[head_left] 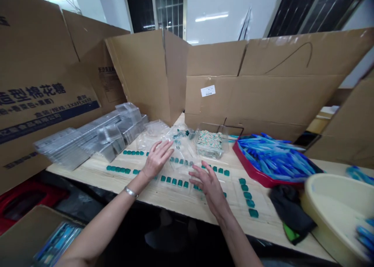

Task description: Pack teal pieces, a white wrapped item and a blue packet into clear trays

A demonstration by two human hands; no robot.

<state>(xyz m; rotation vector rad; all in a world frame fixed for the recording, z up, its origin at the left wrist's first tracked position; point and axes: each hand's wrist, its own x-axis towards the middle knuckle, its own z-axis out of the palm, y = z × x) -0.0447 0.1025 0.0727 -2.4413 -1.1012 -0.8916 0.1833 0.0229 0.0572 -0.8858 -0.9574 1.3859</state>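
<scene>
Teal glossy square blocks [174,182] are lying in rows on the pale wooden desk [175,202], around a crumpled clear plastic bag [181,154]. Left hand [156,160] is reaching the bag's edge, its fingers [166,146] spread and pinching nothing; right hand [209,189] is hovering just before the bag, fingers [204,167] spread and curved. Behind the bag, a clear plastic tub [210,142] is holding speckled pieces.

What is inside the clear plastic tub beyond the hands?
The clear plastic tub holds a heap of small pale and teal pieces; anything beneath the top layer is hidden.

Two hands [157,160] [209,189], one red tray [251,173], one cream basin [318,228].
</scene>
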